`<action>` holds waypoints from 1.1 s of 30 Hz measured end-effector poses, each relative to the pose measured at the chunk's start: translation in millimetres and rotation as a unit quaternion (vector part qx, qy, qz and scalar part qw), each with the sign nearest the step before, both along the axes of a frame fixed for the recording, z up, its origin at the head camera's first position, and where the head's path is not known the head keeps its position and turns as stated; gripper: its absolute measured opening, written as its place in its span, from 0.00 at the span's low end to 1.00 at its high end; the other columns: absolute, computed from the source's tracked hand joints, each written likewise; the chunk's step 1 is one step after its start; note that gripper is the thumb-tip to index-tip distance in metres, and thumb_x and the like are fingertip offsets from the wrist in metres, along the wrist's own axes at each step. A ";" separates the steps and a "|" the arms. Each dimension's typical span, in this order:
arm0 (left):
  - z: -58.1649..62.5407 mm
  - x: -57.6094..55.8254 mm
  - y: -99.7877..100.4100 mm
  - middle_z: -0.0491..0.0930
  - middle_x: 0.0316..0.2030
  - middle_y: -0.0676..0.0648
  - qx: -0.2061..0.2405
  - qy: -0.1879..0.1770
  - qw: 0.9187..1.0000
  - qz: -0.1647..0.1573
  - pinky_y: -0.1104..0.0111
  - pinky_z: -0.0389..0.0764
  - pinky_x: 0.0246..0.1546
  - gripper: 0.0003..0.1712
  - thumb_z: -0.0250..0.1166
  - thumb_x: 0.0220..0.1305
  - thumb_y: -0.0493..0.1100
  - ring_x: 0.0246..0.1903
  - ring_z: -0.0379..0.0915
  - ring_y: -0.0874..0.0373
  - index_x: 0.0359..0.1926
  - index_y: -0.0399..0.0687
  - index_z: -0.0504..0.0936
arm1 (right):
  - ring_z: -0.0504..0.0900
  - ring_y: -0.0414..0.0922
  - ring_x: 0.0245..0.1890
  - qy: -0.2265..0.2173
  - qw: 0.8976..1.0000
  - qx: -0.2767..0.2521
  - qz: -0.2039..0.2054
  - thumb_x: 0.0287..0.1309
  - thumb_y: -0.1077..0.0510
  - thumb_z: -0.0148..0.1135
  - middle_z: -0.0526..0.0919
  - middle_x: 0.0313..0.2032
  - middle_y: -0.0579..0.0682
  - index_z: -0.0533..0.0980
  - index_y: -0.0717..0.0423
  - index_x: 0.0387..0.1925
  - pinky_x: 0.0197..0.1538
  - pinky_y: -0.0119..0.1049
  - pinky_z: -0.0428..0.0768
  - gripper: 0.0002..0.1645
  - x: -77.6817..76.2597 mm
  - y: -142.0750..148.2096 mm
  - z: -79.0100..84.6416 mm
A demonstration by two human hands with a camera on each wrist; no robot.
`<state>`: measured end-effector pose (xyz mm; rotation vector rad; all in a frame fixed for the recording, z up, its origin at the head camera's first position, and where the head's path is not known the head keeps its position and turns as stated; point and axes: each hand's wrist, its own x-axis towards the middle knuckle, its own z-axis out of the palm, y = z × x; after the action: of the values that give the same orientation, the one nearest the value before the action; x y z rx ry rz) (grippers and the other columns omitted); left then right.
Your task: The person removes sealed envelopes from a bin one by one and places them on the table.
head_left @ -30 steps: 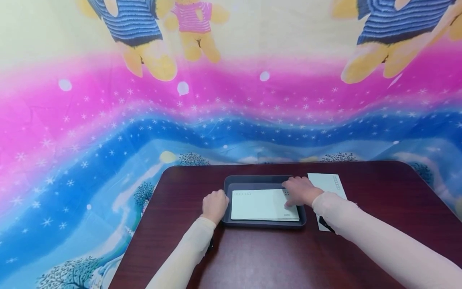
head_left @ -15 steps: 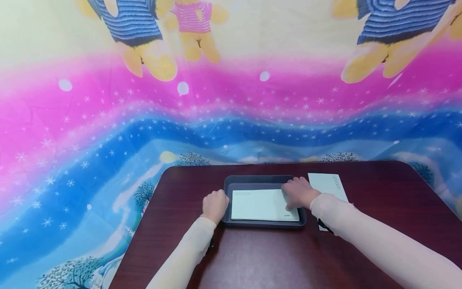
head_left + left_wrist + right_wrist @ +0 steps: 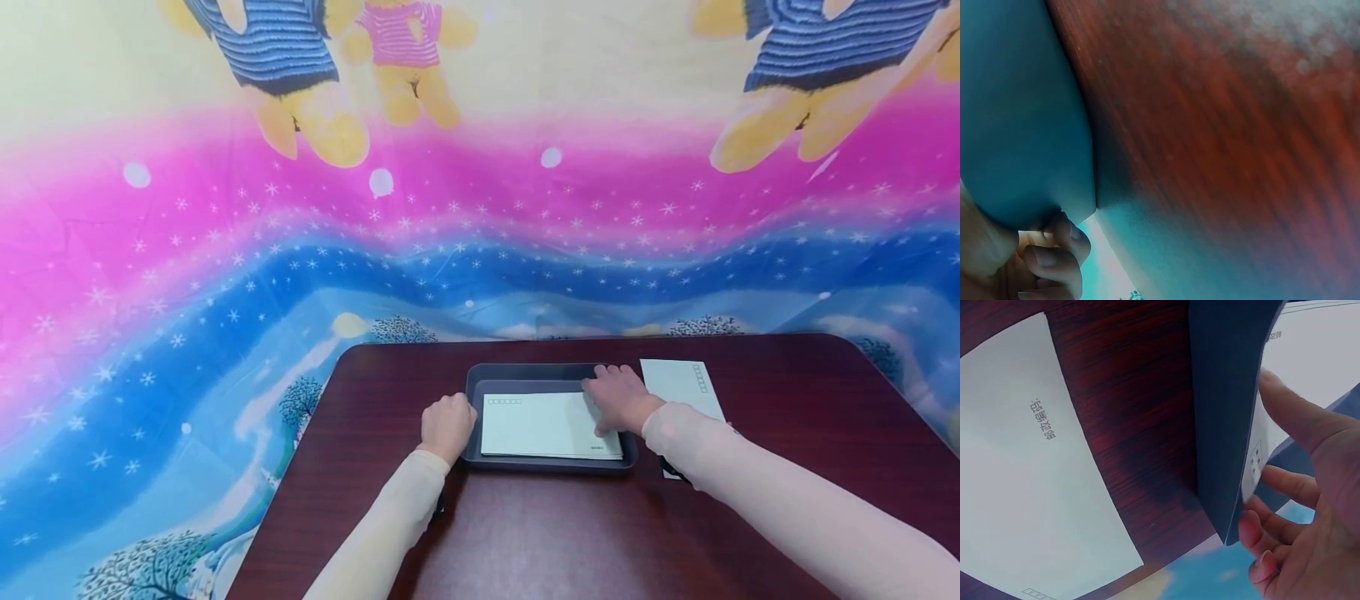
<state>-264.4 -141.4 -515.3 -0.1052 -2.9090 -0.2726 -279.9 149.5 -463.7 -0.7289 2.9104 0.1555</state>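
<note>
In the head view a dark grey tray (image 3: 536, 386) stands on the table, holding a small stack of pale envelopes (image 3: 536, 427). My left hand (image 3: 447, 427) grips the tray's left side; in the left wrist view its curled fingers (image 3: 1055, 265) are at the tray's corner. Over the right end of the stack is my right hand (image 3: 619, 400). In the right wrist view the thumb (image 3: 1291, 415) lies on the top envelope (image 3: 1260, 440) and the curled fingers meet its far corner, just inside the tray wall (image 3: 1219, 406).
Right of the tray lies another envelope (image 3: 675, 385), partly hidden under the right sleeve (image 3: 750, 467). The dark red wooden table (image 3: 525, 533) ends at a back edge, where a printed cloth backdrop (image 3: 525, 275) hangs.
My right hand has shifted slightly left over the end of the envelopes. The left hand, the tray and the stack stay in place.
</note>
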 end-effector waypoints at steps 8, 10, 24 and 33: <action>-0.4 0.0 0.7 0.67 0.09 0.52 -0.006 0.011 1.000 -0.001 0.65 0.68 0.14 0.23 0.63 0.65 0.40 0.11 0.61 0.60 0.13 0.51 0.71 | 0.77 0.54 0.41 0.043 0.999 -0.012 0.009 0.47 0.56 0.80 0.82 0.42 0.57 0.81 0.58 0.50 0.44 0.48 0.74 0.27 -0.1 1.3 1.2; 0.0 0.0 1.1 0.68 0.09 0.51 -0.010 0.018 1.000 0.000 0.64 0.70 0.14 0.23 0.63 0.65 0.40 0.10 0.62 0.59 0.12 0.50 0.71 | 0.77 0.53 0.38 0.048 0.999 -0.020 0.013 0.49 0.60 0.78 0.82 0.38 0.56 0.82 0.57 0.46 0.40 0.47 0.73 0.21 -0.5 2.2 1.0; -0.5 -1.2 1.2 0.67 0.08 0.51 -0.025 0.018 1.000 0.000 0.64 0.70 0.13 0.24 0.63 0.65 0.41 0.10 0.61 0.60 0.12 0.51 0.70 | 0.70 0.44 0.20 0.051 0.995 -0.076 0.027 0.60 0.69 0.64 0.78 0.21 0.48 0.80 0.54 0.31 0.26 0.36 0.61 0.07 -1.7 5.2 1.6; 0.4 -0.3 0.9 0.67 0.09 0.52 -0.027 0.014 1.000 -0.003 0.65 0.69 0.13 0.23 0.63 0.66 0.41 0.10 0.62 0.60 0.13 0.50 0.71 | 0.66 0.42 0.18 0.028 0.995 -0.093 0.017 0.59 0.65 0.68 0.73 0.17 0.46 0.78 0.53 0.27 0.24 0.35 0.61 0.08 -4.0 8.5 -0.6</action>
<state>-264.7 -140.5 -514.9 -0.1253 -2.8888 -0.1912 -283.9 158.1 -464.3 -0.8143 2.9953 -0.0948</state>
